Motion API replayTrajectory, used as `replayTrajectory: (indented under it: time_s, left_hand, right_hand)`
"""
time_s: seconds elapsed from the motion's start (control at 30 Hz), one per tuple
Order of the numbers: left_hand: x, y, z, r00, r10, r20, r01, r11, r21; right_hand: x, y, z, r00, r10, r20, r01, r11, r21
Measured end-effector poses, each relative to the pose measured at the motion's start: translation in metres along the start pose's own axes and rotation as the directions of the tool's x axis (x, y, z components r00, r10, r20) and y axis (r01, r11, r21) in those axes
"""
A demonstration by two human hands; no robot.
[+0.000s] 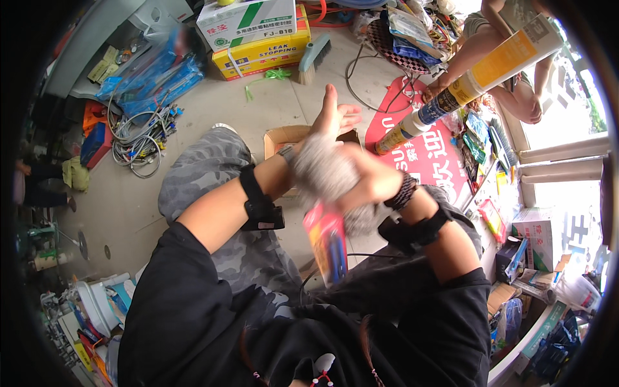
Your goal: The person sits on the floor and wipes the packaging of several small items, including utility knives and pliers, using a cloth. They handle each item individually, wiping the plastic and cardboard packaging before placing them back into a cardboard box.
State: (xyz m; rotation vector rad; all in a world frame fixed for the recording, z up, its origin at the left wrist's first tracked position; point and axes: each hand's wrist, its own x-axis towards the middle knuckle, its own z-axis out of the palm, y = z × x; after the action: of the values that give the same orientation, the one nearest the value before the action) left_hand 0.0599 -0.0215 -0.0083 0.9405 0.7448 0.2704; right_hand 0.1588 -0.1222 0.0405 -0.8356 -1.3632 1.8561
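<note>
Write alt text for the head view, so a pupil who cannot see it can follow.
A person's right hand holds blurred grey fabric at the wrist of the open left hand. Below is a red-and-blue package; beyond lie a cardboard box, a yellow carton and a red mat.

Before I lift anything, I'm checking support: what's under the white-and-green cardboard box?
A yellow cardboard box shows below it; most of its top is covered.
</note>
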Motion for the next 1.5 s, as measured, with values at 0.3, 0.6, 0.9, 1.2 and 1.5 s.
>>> replayTrajectory:
  time_s: [0.3,0.6,0.9,1.2,1.5]
  left_hand:
    - [-0.034,0.056,-0.02,0.963,0.155,0.223,-0.025,0.868,-0.496]
    - [-0.029,0.021,-0.04,0.98,-0.045,0.194,0.055,0.998,-0.044]
    - [-0.043,0.023,-0.032,0.854,-0.252,0.455,0.291,0.957,-0.016]
    - [-0.049,0.03,-0.025,0.931,-0.171,0.323,0.097,0.967,0.235]
    - [-0.052,0.035,-0.025,0.977,-0.133,0.169,0.114,0.987,0.116]
  right_hand:
    - [-0.017,-0.032,0.004,0.975,0.142,-0.17,-0.133,0.989,0.065]
    - [-0.024,-0.025,-0.021,0.575,-0.083,-0.814,0.357,0.921,0.158]
    - [-0.02,-0.021,-0.031,0.522,-0.131,-0.843,0.371,0.925,0.086]
    - [-0.013,-0.009,-0.039,0.393,-0.316,-0.864,0.294,0.933,-0.208]
    - [-0.04,-0.033,-0.056,0.188,-0.454,-0.871,0.378,0.852,-0.363]
